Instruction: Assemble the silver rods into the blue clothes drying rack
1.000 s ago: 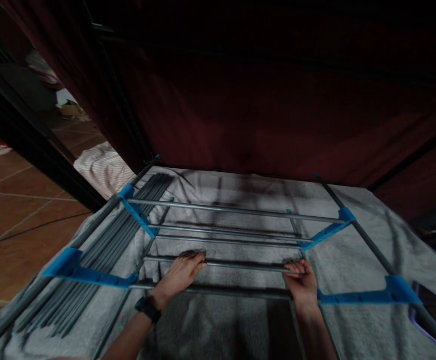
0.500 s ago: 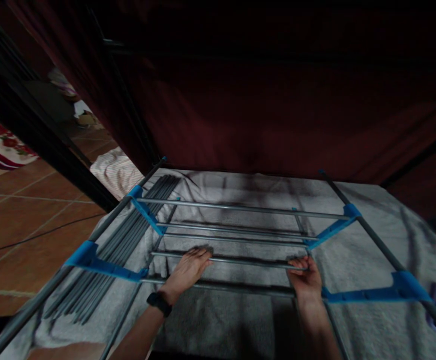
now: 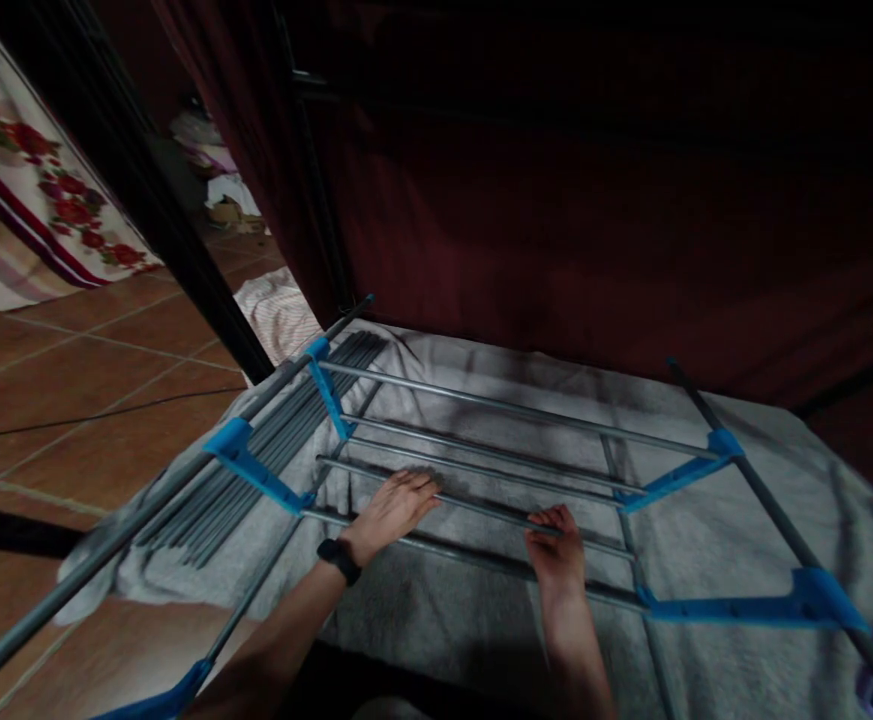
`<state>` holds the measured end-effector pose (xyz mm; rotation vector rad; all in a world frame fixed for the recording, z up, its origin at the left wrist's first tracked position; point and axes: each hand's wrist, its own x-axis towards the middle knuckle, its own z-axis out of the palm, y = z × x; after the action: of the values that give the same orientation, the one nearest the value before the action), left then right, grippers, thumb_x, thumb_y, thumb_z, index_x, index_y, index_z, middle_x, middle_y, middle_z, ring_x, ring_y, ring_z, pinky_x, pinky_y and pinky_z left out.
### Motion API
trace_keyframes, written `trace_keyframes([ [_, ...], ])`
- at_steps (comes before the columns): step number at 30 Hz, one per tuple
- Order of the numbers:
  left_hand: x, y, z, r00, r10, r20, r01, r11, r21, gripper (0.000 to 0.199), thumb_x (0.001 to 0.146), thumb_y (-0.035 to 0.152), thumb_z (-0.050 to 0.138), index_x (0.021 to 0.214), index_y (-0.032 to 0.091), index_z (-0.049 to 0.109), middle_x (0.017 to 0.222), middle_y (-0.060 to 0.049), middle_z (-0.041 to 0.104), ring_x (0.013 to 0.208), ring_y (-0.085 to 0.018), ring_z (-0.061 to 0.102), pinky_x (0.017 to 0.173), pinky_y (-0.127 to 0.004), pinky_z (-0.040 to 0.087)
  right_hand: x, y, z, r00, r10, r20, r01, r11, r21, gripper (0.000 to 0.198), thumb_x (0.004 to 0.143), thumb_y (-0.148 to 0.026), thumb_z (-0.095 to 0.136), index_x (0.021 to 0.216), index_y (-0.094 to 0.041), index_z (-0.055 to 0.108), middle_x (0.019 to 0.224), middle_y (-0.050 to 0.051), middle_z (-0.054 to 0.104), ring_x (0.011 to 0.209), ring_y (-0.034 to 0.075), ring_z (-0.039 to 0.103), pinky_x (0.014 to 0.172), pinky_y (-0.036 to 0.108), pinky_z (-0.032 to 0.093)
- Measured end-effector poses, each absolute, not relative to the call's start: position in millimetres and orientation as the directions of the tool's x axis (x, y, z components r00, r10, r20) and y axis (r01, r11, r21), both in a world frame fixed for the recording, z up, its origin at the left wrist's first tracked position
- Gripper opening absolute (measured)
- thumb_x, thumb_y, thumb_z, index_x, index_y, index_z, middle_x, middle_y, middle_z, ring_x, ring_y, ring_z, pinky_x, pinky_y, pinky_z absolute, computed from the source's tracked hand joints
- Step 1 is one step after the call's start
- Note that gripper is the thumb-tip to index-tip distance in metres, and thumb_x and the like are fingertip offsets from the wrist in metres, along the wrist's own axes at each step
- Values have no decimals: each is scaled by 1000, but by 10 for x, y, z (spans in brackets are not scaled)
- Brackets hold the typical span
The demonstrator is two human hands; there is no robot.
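A loose grey metal rod [image 3: 481,506] lies across the middle of a rack frame, its left end short of the blue bracket [image 3: 260,470]. My left hand [image 3: 398,508] is closed over the rod left of its middle, palm down, a dark watch on the wrist. Farther right, my right hand [image 3: 558,543] grips the same rod with curled fingers. Just nearer to me runs a crossbar [image 3: 466,556] between the blue brackets. Other crossbars [image 3: 511,408] span the far side, one set into the right far bracket [image 3: 680,480].
Several spare rods [image 3: 271,450] lie bundled on the grey blanket [image 3: 436,620] to the left. Dark red curtain [image 3: 556,250] hangs behind. A black post [image 3: 181,270] rises at left above the tiled floor [image 3: 98,370], where a thin cable [image 3: 106,410] runs.
My right hand has slid left along the rod, away from its right end, which now shows. My left hand stays on the rod. The view has turned to the left.
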<state>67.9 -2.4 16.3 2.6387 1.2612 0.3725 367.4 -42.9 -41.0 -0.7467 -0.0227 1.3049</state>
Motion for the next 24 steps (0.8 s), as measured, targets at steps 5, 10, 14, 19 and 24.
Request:
trace_keyframes([
  [5,865,-33,231,629,762,154,712,-644,280,25,101,38,51,115,22,64,103,-6,68,97,-21,63,91,-37,44,3716,-410,-434,380,860,-341,-833,158,-531,27,74,-15,72,67,-24,47,50,-12,40,42,7,40,40,19,38],
  [10,1120,-42,327,687,713,140,674,-697,244,18,102,32,49,109,22,62,100,-5,67,93,-20,62,86,-34,43,3731,-413,-458,363,866,-345,-834,137,-534,24,77,-19,71,68,-25,50,50,-11,41,43,9,42,39,22,35],
  [14,1249,-68,356,712,691,125,657,-719,227,18,102,30,49,111,22,61,101,-5,68,94,-20,63,88,-34,42,3719,-440,-484,328,870,-368,-840,91,-535,26,72,-18,75,69,-25,50,53,-10,47,46,10,48,39,22,35],
  [19,1308,-113,379,716,686,130,652,-723,226,20,103,32,45,106,21,61,101,-5,70,93,-20,65,89,-34,44,3629,-491,-366,236,828,-508,-893,-21,-449,21,69,-17,78,76,-24,59,64,-9,61,59,10,62,54,22,51],
  [24,1341,-150,422,716,683,141,640,-724,259,20,103,31,45,114,22,59,102,-4,70,94,-20,66,85,-33,44,3312,-568,-225,41,862,-506,-913,-173,-369,25,71,-16,80,92,-22,67,90,-2,74,86,13,71,82,29,61],
])
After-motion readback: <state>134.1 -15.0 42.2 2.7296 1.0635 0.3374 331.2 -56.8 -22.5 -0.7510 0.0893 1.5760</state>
